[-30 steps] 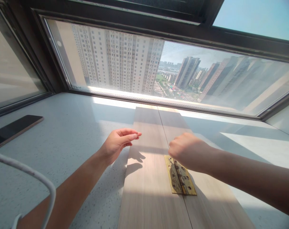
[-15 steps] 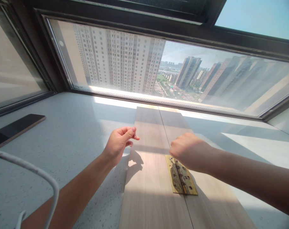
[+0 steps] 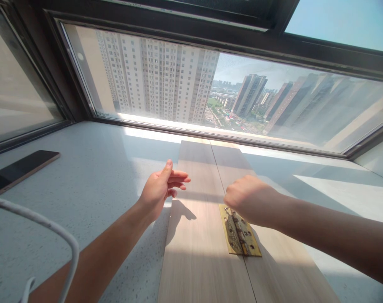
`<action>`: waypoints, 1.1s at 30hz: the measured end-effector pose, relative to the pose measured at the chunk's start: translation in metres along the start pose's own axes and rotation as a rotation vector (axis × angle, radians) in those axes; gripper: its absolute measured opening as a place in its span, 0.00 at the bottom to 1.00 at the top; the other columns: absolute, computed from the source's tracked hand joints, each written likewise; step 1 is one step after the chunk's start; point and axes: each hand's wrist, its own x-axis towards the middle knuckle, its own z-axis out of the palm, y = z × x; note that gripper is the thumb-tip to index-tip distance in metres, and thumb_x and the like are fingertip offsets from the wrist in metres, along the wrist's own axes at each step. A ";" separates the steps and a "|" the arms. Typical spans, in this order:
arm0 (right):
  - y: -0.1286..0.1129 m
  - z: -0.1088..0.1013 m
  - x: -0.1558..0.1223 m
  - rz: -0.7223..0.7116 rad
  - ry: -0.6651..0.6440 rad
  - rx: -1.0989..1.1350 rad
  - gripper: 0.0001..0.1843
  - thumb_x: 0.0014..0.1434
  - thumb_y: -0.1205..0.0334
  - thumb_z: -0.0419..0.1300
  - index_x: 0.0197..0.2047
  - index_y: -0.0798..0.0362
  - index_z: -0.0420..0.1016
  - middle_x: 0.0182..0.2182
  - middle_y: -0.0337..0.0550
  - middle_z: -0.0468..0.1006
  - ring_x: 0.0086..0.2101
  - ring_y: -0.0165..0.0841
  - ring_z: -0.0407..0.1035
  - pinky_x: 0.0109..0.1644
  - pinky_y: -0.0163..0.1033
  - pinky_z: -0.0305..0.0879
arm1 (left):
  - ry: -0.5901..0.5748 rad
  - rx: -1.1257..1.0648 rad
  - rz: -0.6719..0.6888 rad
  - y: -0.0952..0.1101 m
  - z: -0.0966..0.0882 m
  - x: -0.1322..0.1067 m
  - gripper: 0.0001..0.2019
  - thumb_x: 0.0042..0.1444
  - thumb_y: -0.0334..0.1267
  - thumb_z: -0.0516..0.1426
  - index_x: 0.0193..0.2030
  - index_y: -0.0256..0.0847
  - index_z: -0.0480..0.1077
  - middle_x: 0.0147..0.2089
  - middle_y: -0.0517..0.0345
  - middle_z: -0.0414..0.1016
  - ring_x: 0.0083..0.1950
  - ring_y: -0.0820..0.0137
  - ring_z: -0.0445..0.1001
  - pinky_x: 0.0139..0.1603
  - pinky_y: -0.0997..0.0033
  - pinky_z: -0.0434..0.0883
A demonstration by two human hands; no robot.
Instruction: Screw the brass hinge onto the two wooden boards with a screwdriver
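Note:
A brass hinge [image 3: 248, 240] lies opened flat across the seam between two pale wooden boards, the left board [image 3: 197, 252] and the right board [image 3: 282, 261]. Dark screw holes show in its leaves. Over the hinge's far end, my right hand [image 3: 251, 200] is closed, knuckles up. Its fingertips are hidden, so what they hold, if anything, does not show. My left hand [image 3: 164, 185] is open above the left board's edge, thumb raised and fingers apart, with nothing in it. Its shadow falls on that board.
The boards rest on a speckled white sill [image 3: 109, 168] below a dark-framed window [image 3: 210, 134]. A phone [image 3: 23, 168] lies at the left. A white cable [image 3: 52, 227] loops through the lower left, in front of my left forearm.
My left hand has opened from a pinch: the thumb has lifted and the fingers have stretched out to the right. My right hand stays over the hinge.

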 end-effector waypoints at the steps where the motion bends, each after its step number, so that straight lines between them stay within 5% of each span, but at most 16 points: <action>1: 0.000 0.000 0.000 0.000 0.001 -0.001 0.10 0.48 0.78 0.59 0.28 0.55 0.76 0.27 0.46 0.77 0.29 0.37 0.70 0.25 0.38 0.48 | -0.008 0.002 -0.001 0.000 0.000 0.000 0.25 0.53 0.58 0.57 0.33 0.32 0.76 0.34 0.47 0.78 0.29 0.70 0.72 0.24 0.76 0.60; 8: 0.001 0.000 0.001 -0.011 0.001 -0.015 0.10 0.48 0.77 0.58 0.28 0.54 0.76 0.28 0.46 0.78 0.29 0.38 0.71 0.25 0.39 0.49 | -0.054 0.053 0.013 -0.001 -0.003 0.001 0.17 0.51 0.50 0.62 0.38 0.35 0.76 0.36 0.50 0.78 0.33 0.72 0.72 0.26 0.77 0.61; 11: 0.000 0.000 0.002 -0.010 -0.006 -0.017 0.10 0.48 0.78 0.58 0.29 0.54 0.77 0.28 0.46 0.78 0.29 0.38 0.71 0.25 0.39 0.50 | -0.071 0.114 0.059 -0.002 -0.003 0.001 0.15 0.49 0.48 0.64 0.29 0.36 0.74 0.31 0.55 0.76 0.33 0.72 0.73 0.26 0.78 0.60; 14: 0.000 0.000 0.002 -0.012 -0.002 -0.015 0.10 0.48 0.78 0.58 0.29 0.54 0.77 0.28 0.46 0.78 0.30 0.39 0.72 0.25 0.39 0.51 | 0.016 0.263 0.121 -0.004 -0.003 0.000 0.22 0.52 0.51 0.60 0.17 0.37 0.66 0.19 0.58 0.69 0.30 0.69 0.74 0.26 0.76 0.62; 16: 0.000 0.000 0.001 -0.009 -0.012 -0.013 0.10 0.48 0.78 0.58 0.29 0.54 0.77 0.28 0.46 0.78 0.30 0.39 0.72 0.25 0.39 0.51 | 0.063 0.442 0.191 -0.005 -0.004 -0.001 0.23 0.53 0.52 0.59 0.15 0.37 0.67 0.20 0.56 0.72 0.31 0.67 0.75 0.28 0.74 0.64; 20: -0.001 -0.004 0.001 0.003 -0.029 -0.003 0.10 0.49 0.78 0.58 0.29 0.55 0.77 0.28 0.47 0.78 0.30 0.39 0.72 0.25 0.39 0.51 | 0.017 0.767 0.385 -0.007 -0.008 0.001 0.12 0.50 0.46 0.61 0.27 0.40 0.77 0.35 0.55 0.80 0.38 0.65 0.76 0.35 0.72 0.68; 23: -0.002 -0.006 0.000 0.007 -0.032 0.006 0.10 0.49 0.77 0.58 0.30 0.55 0.77 0.28 0.47 0.78 0.30 0.39 0.72 0.25 0.39 0.51 | 0.059 0.992 0.466 -0.009 -0.011 0.004 0.19 0.56 0.51 0.57 0.22 0.40 0.74 0.29 0.56 0.78 0.35 0.65 0.75 0.39 0.67 0.68; 25: -0.002 -0.006 0.000 0.012 -0.033 0.013 0.10 0.49 0.77 0.59 0.30 0.55 0.77 0.28 0.48 0.78 0.30 0.39 0.72 0.25 0.39 0.52 | 0.030 1.193 0.578 -0.011 -0.011 0.001 0.19 0.59 0.52 0.53 0.29 0.41 0.77 0.39 0.53 0.80 0.43 0.60 0.75 0.45 0.62 0.68; 28: -0.002 -0.005 -0.002 0.013 -0.017 0.022 0.10 0.50 0.77 0.58 0.30 0.55 0.77 0.29 0.48 0.78 0.30 0.40 0.72 0.26 0.39 0.53 | -0.129 1.496 0.752 -0.018 -0.011 -0.019 0.21 0.59 0.54 0.53 0.51 0.44 0.73 0.59 0.50 0.70 0.59 0.51 0.65 0.54 0.51 0.63; 33: -0.003 -0.007 -0.001 -0.013 -0.080 0.024 0.08 0.49 0.76 0.59 0.30 0.55 0.77 0.29 0.48 0.78 0.30 0.39 0.72 0.25 0.39 0.54 | -0.245 1.657 0.754 -0.033 -0.017 -0.070 0.31 0.57 0.62 0.50 0.58 0.44 0.67 0.67 0.52 0.60 0.67 0.52 0.55 0.62 0.52 0.54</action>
